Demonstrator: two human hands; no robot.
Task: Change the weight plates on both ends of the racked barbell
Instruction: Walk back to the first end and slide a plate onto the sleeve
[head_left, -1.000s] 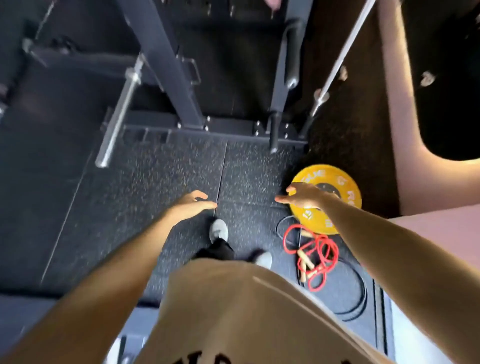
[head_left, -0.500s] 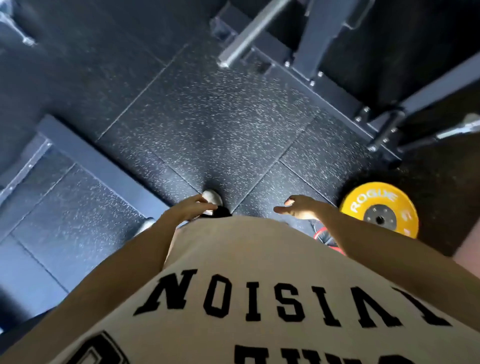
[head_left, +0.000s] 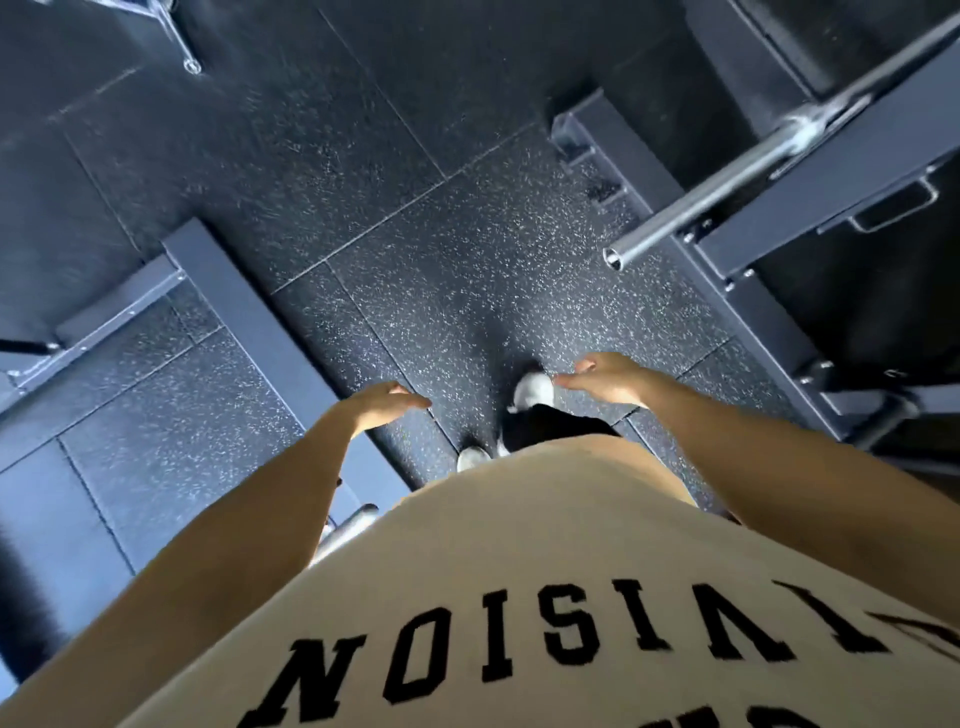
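The racked barbell's bare steel sleeve (head_left: 717, 208) juts out at the upper right, its open end pointing toward the floor tiles, with no plate on it. My left hand (head_left: 382, 402) hangs in front of me with relaxed fingers and holds nothing. My right hand (head_left: 605, 382) is held out the same way, also with nothing in it, well below and left of the sleeve's end. No weight plate shows in this view.
The dark rack frame (head_left: 769, 312) and its floor beam run along the right. Another rack's base beam (head_left: 249, 317) lies on the left, with a second bar end (head_left: 192, 66) at the top left. Speckled rubber floor (head_left: 415, 234) spreads between them; my white shoes (head_left: 532, 389) stand on it.
The view has swung left while I walk: the yellow plate and red jump rope have left the frame, and the bare sleeve now sits at the upper right. Both hands stay held out, holding nothing.
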